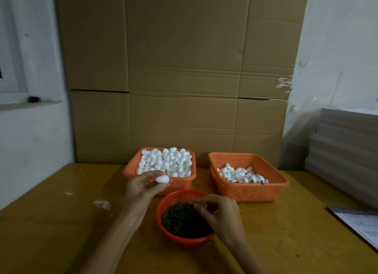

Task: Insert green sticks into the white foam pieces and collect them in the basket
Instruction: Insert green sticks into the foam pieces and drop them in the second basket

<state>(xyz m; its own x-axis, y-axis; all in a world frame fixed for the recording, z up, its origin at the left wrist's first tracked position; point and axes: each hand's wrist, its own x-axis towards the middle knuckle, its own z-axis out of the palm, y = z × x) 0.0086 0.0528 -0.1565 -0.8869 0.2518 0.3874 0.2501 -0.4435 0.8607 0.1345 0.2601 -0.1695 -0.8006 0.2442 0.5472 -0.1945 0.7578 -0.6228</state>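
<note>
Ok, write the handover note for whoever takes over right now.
Left hand: holds one foam piece before the left basket, which is heaped with plain pieces.
Right hand: pinches a green stick over the red bowl of sticks.
Done: a shallow layer of finished pieces in the right basket.
Left: join this pair, drop it in the right basket, repeat through the heap.

My left hand (143,187) is raised with the wrist bent, thumb and fingertips pinching a white foam piece (162,179). My right hand (222,213) sits lower, fingers curled, thumb and forefinger nipping a green stick (192,201). Both forearms are bare.
</note>
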